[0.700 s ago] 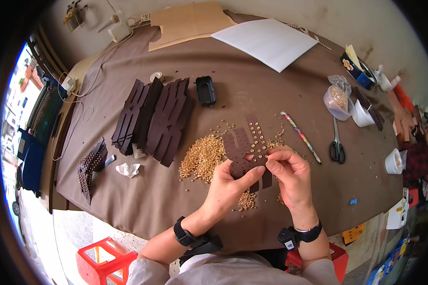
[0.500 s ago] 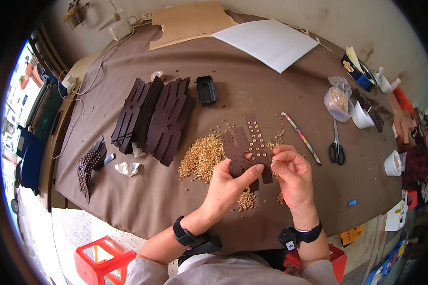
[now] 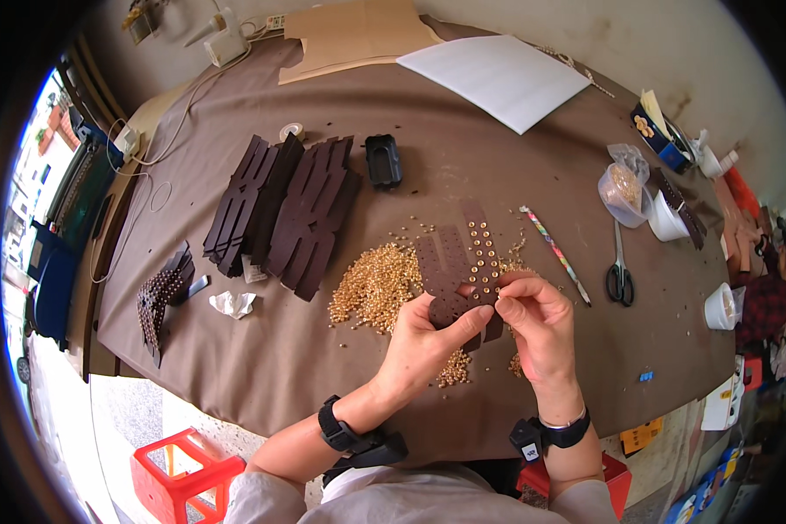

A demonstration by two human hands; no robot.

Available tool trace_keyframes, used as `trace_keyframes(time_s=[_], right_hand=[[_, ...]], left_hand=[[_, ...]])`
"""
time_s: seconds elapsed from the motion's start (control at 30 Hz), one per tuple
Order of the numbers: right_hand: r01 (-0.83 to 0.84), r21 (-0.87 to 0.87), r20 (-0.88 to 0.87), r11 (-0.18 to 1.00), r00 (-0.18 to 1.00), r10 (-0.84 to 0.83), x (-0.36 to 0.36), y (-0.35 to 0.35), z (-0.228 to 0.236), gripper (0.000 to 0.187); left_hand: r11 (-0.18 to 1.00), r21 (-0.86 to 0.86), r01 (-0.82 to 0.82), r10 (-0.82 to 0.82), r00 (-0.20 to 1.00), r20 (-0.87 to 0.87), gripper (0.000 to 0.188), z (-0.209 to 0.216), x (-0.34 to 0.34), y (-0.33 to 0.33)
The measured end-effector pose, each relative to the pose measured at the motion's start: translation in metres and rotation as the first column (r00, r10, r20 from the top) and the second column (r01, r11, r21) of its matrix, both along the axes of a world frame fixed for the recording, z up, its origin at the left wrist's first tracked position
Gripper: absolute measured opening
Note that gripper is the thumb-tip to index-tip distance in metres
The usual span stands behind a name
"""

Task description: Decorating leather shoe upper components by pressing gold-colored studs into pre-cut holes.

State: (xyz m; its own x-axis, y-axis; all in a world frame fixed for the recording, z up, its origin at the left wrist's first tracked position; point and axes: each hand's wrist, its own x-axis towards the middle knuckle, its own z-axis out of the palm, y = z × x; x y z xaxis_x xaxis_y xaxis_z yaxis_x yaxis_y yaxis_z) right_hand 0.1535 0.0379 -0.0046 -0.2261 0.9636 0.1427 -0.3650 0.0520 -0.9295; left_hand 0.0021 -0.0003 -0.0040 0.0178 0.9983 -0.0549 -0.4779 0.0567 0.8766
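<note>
My left hand (image 3: 421, 345) grips a dark brown strip-cut leather piece (image 3: 443, 262), thumb on top. Punched holes dot its strips, and one strip carries rows of gold studs (image 3: 480, 253). Close against the studded strip, my right hand (image 3: 543, 330) has thumb and forefinger pinched together; whatever lies between those fingertips is too small to make out. A heap of loose gold studs (image 3: 375, 288) spreads on the table just left of the leather, with smaller clusters below and behind my hands.
Stacks of cut brown leather (image 3: 310, 218) lie back left, beside a black tray (image 3: 382, 162). A studded leather bundle (image 3: 164, 301) and crumpled paper (image 3: 233, 304) sit left. Toward the right are a patterned pencil (image 3: 555, 253), scissors (image 3: 619, 275) and plastic tubs (image 3: 620, 192).
The leather piece has shifted slightly right at its far end. Both hands keep nearly the same pose, and the right fingertips remain by the studded strip. The whole view has moved a little.
</note>
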Motion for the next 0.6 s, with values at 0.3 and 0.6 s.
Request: trace_keyframes(time_s=[0.3, 0.6], right_hand=[[0.026, -0.003, 0.026, 1.000, 0.999, -0.026, -0.0016, -0.0042, 0.0008, 0.012], [0.121, 0.032, -0.049, 0.992, 0.992, -0.120, -0.0055, -0.0045, 0.0017, 0.040]], left_hand=[[0.998, 0.061, -0.010, 0.016, 0.996, -0.085, 0.021, 0.0016, -0.0006, -0.0036], [0.954, 0.293, -0.065, 0.214, 0.830, -0.516, 0.016, -0.0041, 0.0020, -0.0025]])
